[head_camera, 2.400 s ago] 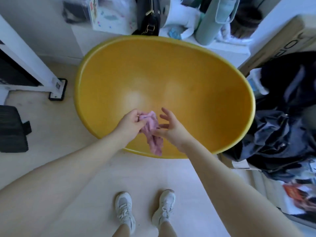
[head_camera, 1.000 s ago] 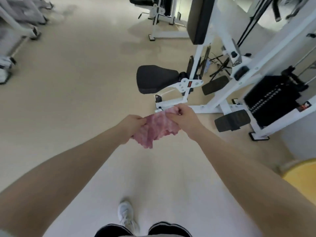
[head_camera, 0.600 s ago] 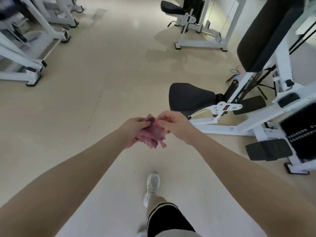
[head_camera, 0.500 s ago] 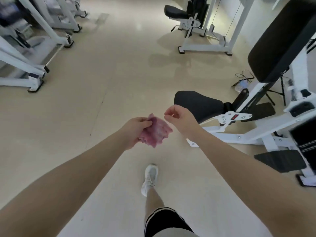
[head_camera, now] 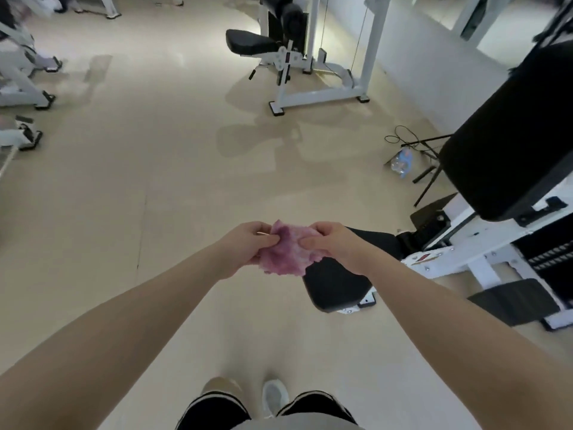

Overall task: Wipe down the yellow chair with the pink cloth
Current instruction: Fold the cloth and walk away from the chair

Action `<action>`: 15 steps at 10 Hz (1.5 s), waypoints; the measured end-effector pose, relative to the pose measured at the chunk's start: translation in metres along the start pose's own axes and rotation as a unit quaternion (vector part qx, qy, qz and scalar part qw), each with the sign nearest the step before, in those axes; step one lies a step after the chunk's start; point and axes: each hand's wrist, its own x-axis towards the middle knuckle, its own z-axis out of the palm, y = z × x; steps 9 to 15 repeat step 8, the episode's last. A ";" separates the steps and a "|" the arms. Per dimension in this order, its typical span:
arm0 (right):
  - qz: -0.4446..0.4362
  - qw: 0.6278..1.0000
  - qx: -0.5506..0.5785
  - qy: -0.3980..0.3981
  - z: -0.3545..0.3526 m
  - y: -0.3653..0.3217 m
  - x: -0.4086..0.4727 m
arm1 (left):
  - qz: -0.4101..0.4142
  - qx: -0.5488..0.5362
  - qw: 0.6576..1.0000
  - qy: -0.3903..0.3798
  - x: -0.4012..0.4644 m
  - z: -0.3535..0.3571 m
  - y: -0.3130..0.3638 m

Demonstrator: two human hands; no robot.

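Gym machines ring the bare beige floor: one white-framed machine with a black seat stands far ahead, a second with a large black back pad and a black seat sits close on the right, and parts of more white frames show at the left edge. A plastic bottle lies on the floor near a loose black cable, between the two right-hand machines. The near machine's seat lies just beneath the right forearm. The yellow chair does not show in this view. One pink cloth is held in the air in front of the person, bunched into a crumpled wad whose longer side runs roughly left to right between the two hands. The left hand pinches its left edge with curled fingers and thumb; the right hand grips its right edge, thumb pressed on top. One white shoe shows at the bottom, between the legs of black shorts.
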 end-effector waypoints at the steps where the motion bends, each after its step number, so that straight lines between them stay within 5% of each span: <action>1: 0.054 0.996 0.053 0.040 -0.034 0.004 0.032 | -0.012 0.060 0.995 -0.084 0.071 0.002 0.026; 3: 0.083 0.969 0.168 0.161 -0.064 0.035 0.081 | -0.011 0.155 0.972 -0.178 0.176 0.011 0.052; 4: 0.116 0.934 0.213 0.263 -0.062 0.063 0.118 | -0.025 0.253 0.929 -0.270 0.248 0.017 0.063; 5: 0.163 0.868 0.279 0.377 -0.051 0.082 0.152 | -0.049 0.326 0.874 -0.358 0.304 0.029 0.068; 8: 0.293 0.731 0.295 0.541 -0.031 0.150 0.189 | 0.025 0.491 0.771 -0.405 0.382 0.077 -0.002; 15: 0.293 0.731 0.295 0.541 -0.031 0.150 0.189 | 0.025 0.491 0.771 -0.405 0.382 0.077 -0.002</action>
